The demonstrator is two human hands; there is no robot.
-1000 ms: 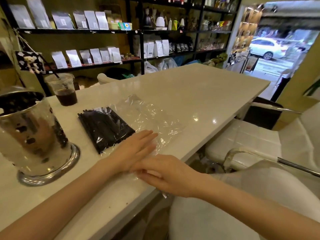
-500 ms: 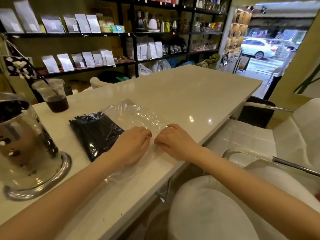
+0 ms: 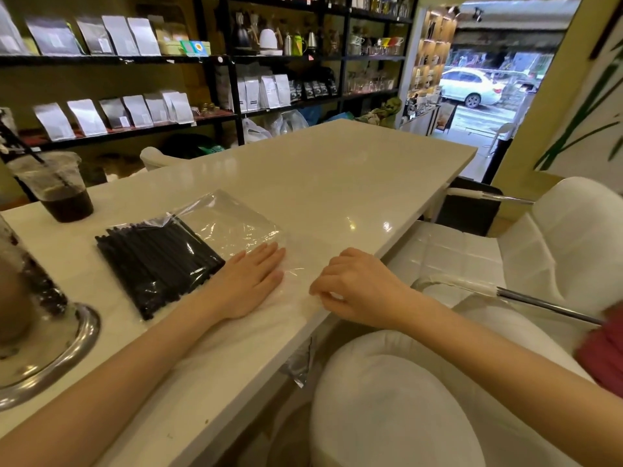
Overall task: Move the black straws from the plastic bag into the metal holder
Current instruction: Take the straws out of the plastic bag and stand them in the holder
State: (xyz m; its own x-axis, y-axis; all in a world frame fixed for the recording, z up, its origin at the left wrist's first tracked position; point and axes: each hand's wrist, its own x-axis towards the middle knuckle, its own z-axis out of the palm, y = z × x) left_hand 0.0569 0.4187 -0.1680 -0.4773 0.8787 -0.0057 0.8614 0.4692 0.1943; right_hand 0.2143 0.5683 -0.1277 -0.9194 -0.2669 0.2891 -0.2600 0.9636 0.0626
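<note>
Your work surface is a glossy cream table running from the lower left of the frame to the upper right. At mid-left lies a clear plastic bag with black straws bunched in its left end; your left hand rests flat on the bag. At far left stands a metal holder, and a plastic cup of dark drink stands at upper left.
</note>
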